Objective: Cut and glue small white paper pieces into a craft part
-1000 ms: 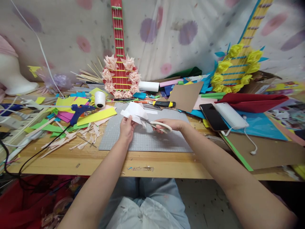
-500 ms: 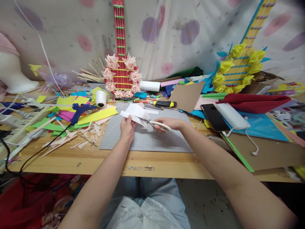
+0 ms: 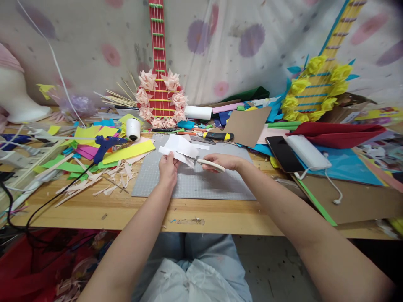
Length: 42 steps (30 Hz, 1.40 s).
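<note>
my left hand (image 3: 168,170) pinches the white paper (image 3: 179,147) above the grey cutting mat (image 3: 195,180). my right hand (image 3: 224,161) grips the scissors (image 3: 201,161) (blades set into the paper's edge).

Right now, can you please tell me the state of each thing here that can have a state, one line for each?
White paper: held up over the grey cutting mat, partly cut.
Scissors: blades nearly closed on the paper.
Left hand: pinching the paper's lower edge.
Right hand: gripping the scissor handles.
Blue glue gun: lying on coloured sheets, cord attached.
Phone: screen dark, lying flat.
Thread spool: standing on end.
</note>
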Each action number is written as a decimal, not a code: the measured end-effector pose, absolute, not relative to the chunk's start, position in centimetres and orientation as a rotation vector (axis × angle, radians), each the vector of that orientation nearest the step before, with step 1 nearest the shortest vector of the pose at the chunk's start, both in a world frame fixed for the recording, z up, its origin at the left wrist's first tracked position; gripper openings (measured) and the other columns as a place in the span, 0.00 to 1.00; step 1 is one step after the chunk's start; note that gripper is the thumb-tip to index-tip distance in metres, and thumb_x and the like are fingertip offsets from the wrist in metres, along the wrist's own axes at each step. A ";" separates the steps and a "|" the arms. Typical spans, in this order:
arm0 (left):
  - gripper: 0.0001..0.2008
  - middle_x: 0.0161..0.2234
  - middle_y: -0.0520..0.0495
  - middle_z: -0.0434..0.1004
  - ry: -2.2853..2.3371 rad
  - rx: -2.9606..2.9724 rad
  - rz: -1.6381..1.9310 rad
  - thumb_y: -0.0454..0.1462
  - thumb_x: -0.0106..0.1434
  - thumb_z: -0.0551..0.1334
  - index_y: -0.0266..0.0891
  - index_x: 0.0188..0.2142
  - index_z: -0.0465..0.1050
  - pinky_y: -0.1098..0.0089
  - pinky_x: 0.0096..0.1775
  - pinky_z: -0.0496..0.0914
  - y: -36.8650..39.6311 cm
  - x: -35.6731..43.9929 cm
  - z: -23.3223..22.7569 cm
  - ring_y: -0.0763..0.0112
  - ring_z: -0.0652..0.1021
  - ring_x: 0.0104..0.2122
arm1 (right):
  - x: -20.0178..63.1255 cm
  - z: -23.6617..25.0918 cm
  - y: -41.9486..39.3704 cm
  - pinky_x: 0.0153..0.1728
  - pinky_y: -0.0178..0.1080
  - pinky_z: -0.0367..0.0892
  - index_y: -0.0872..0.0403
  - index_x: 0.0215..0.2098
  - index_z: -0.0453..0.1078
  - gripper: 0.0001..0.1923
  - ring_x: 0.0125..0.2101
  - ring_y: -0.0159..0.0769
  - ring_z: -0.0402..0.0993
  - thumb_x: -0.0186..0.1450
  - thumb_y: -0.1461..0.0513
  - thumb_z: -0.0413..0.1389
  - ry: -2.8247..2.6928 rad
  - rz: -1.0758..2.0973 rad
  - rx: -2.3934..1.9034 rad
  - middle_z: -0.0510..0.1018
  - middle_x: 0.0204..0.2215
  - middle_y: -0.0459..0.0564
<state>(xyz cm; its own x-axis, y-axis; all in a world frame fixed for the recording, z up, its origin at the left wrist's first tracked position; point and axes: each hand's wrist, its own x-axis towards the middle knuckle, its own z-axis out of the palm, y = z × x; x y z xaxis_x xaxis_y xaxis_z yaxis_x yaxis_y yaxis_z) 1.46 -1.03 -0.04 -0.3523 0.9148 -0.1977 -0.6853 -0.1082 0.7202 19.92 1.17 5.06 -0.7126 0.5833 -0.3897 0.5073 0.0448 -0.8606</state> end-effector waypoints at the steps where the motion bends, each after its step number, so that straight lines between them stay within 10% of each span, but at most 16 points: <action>1: 0.03 0.26 0.50 0.74 0.900 0.352 1.729 0.33 0.56 0.58 0.35 0.30 0.64 0.73 0.35 0.68 -1.0 1.5 0.0 0.78 0.75 0.26 | 19.9 5.0 1.2 0.18 0.29 0.52 0.57 0.26 0.60 0.19 0.16 0.21 0.55 0.52 0.50 0.56 -2.216 1.782 -1.172 0.61 0.16 0.38; 42: 0.12 0.27 0.53 0.73 0.845 0.486 1.672 0.37 0.48 0.63 0.38 0.32 0.65 0.75 0.33 0.68 -1.4 1.8 0.3 0.78 0.74 0.26 | 18.4 4.5 1.8 0.16 0.28 0.55 0.58 0.32 0.62 0.23 0.18 0.22 0.57 0.52 0.46 0.55 -2.171 1.837 -0.977 0.62 0.19 0.41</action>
